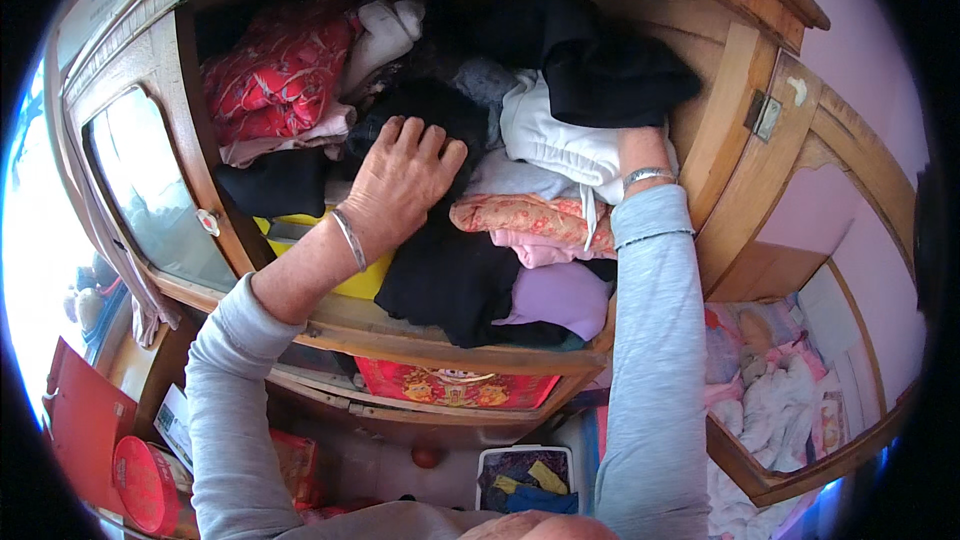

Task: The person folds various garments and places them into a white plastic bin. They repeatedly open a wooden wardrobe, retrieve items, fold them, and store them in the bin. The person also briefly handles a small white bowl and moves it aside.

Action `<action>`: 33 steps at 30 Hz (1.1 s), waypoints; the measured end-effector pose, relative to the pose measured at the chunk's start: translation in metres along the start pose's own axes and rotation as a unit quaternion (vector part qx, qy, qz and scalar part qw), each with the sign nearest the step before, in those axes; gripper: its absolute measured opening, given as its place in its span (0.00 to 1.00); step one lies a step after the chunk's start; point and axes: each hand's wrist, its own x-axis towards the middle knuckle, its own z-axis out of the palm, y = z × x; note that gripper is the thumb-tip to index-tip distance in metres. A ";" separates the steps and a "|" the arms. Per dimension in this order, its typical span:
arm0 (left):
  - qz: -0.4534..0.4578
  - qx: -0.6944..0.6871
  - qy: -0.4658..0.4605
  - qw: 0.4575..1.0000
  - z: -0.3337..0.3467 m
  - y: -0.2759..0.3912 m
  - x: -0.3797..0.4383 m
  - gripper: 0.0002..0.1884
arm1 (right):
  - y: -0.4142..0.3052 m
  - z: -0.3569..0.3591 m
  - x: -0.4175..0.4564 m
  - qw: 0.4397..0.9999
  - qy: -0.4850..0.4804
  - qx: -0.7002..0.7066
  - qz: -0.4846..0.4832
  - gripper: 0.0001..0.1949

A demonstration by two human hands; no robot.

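My left hand (pixel 409 172) has its fingers curled into a dark black garment (pixel 442 109) in the middle of the wooden wardrobe's shelf (pixel 341 322). My right wrist, with a silver bangle (pixel 649 175), reaches in at the right; the right hand itself is hidden by a black cloth (pixel 619 82). That cloth drapes over white drawstring trousers (pixel 559 139). Below them are stacked a grey cloth (pixel 514 174), an orange floral fabric (pixel 525 216) and a pink one (pixel 536 246). A black garment (pixel 457 281) and a lilac cloth (pixel 559 296) lie along the shelf's front.
Red patterned fabric (pixel 281 79) is heaped at the shelf's left, above a yellow box (pixel 367 277). A mirrored cabinet door (pixel 754 262) swings out on the right. Below stand a red box (pixel 457 386), a white-rimmed bin (pixel 525 451) and a round red tin (pixel 142 484).
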 end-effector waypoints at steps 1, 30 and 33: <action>0.010 0.014 -0.061 0.998 -0.009 0.003 -0.001 0.32 | -0.001 0.000 0.001 1.000 0.002 0.001 0.001 0.24; -0.246 -0.167 -0.007 0.955 0.155 -0.075 0.165 0.12 | 0.008 -0.001 -0.008 0.999 -0.019 -0.032 -0.013 0.20; -0.158 0.038 -0.056 0.985 0.180 -0.097 0.179 0.13 | 0.010 -0.001 -0.008 0.999 -0.024 -0.037 -0.016 0.20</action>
